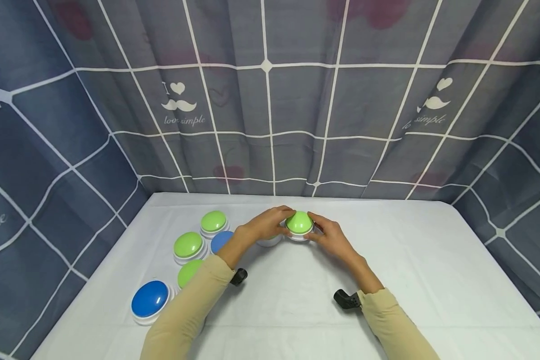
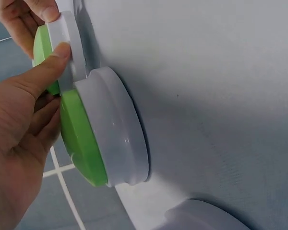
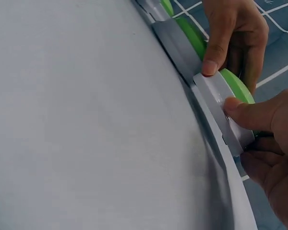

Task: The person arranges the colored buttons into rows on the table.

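Both hands pinch a push button with a green dome and white base [image 1: 299, 223] near the table's back edge. The left hand [image 1: 270, 223] grips its left side; the right hand [image 1: 330, 235] grips its right side. In the right wrist view, both thumbs press the side of the white base [image 3: 216, 98], fingers behind the green dome. Just left of it stands a second green button, mostly behind the left hand in the head view; its white base [image 2: 116, 127] shows fully in the left wrist view, right up against the held button.
On the table's left side stand more buttons: a large blue one [image 1: 149, 299], a green one [image 1: 190, 272] partly behind the left sleeve, two more green ones [image 1: 188, 245] and a blue one [image 1: 220, 241]. A grey checked curtain [image 1: 297, 160] hangs behind the white-covered table [image 1: 432, 260].
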The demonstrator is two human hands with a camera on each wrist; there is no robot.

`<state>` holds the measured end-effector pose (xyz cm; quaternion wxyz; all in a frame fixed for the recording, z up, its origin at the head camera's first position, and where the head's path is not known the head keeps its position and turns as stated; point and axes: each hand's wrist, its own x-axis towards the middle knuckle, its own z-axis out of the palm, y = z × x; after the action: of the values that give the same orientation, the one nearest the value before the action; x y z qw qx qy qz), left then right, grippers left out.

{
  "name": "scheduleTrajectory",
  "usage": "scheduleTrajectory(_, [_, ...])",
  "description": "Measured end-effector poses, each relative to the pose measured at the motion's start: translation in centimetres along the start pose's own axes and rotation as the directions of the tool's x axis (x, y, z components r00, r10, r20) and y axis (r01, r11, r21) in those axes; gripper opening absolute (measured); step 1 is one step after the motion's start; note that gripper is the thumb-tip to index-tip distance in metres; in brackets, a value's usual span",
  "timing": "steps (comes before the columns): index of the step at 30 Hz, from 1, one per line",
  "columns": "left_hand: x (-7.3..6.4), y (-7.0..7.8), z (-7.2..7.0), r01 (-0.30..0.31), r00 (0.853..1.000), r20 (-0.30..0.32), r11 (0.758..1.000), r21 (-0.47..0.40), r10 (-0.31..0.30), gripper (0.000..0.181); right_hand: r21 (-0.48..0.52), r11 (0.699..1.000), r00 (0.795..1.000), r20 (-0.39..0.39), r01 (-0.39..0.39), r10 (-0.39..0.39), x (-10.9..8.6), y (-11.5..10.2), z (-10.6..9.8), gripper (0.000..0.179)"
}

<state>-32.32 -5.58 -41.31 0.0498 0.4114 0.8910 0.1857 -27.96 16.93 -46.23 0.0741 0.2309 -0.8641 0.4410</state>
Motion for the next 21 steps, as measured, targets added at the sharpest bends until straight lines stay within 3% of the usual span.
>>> scheduleTrajectory(4, [0.0,-0.4,0.3,0.0,1.0,0.017,1.0,0.023,0.0,0.062,-0.035,0.999,1.0,0.021,-0.022,0.023,0.0,-0.2,0.5,0.065])
scheduleTrajectory(12, [0.3,-0.5,0.7,0.009,0.999,0.034,1.0,0.016,-0.01,0.061,-0.077,0.997,0.999,0.033,0.006,-0.004,-0.3,0.2,0.8,0.064])
scheduleTrajectory(21, [-0.1,-0.6,1.2,0.021,1.0,0.011,0.999,0.027,-0.021,0.063,-0.105,0.993,0.996,0.063,-0.05,0.057,-0.4,-0.2,0.8,0.066])
